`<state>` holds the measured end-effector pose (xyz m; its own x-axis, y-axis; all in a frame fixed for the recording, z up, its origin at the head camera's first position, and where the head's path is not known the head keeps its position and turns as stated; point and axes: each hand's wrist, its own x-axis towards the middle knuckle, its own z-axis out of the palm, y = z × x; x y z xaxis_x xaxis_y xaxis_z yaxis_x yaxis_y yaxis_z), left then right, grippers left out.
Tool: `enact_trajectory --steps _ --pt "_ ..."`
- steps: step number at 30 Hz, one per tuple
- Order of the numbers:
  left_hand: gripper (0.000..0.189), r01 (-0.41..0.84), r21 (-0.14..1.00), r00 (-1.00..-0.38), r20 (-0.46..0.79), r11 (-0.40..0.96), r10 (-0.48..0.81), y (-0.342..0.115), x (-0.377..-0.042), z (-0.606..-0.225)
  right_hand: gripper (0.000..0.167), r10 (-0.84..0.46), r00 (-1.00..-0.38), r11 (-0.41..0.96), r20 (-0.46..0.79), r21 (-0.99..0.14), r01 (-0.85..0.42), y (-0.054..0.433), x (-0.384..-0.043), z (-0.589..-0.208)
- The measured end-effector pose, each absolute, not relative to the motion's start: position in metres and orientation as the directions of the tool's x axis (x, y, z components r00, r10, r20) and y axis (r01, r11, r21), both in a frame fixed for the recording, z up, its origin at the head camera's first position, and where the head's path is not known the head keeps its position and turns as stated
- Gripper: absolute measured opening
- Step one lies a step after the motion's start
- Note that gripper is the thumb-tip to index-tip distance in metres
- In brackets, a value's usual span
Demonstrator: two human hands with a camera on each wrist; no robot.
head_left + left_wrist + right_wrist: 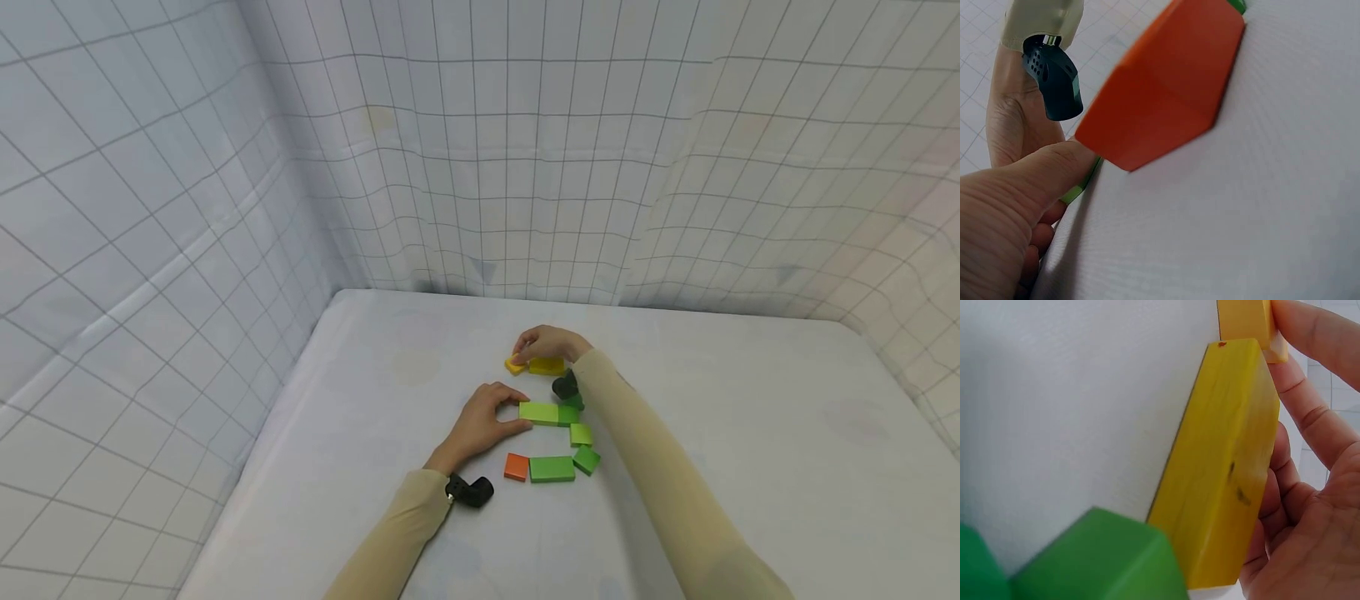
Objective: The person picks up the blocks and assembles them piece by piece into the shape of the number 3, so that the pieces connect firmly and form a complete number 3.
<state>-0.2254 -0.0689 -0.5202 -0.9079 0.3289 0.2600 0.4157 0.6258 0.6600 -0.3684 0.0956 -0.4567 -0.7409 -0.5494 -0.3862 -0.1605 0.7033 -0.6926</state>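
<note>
My left hand (482, 421) grips the left end of a long light green block (538, 413), thumb on the near side and fingers on the far side. That block's right end meets a darker green block (567, 416). Farther back, my right hand (551, 342) pinches a small yellow-orange block (514, 365) between thumb and finger. Just right of it lies a long yellow block (547, 367), close under the palm; in the right wrist view this yellow block (1216, 469) has dark marks on its side. In the left wrist view an orange-red block (1166, 81) partly covers the left hand (1010, 200).
Nearer the person lie the orange-red block (516, 467), a long green block (552, 469), a tilted green block (587, 459) and a small light green block (581, 434). A dark green block (574, 402) is partly under the right wrist. Grid-patterned curtains (525, 167) enclose the white table (360, 375).
</note>
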Motion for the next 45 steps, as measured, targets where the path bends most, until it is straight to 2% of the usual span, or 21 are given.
enact_trajectory --steps 45 --pt "0.035 0.405 0.663 -0.912 0.246 0.630 0.328 -0.0679 -0.2235 -0.5156 0.021 -0.550 -0.736 0.692 -0.394 -0.708 -0.139 0.1012 -0.3686 -0.4587"
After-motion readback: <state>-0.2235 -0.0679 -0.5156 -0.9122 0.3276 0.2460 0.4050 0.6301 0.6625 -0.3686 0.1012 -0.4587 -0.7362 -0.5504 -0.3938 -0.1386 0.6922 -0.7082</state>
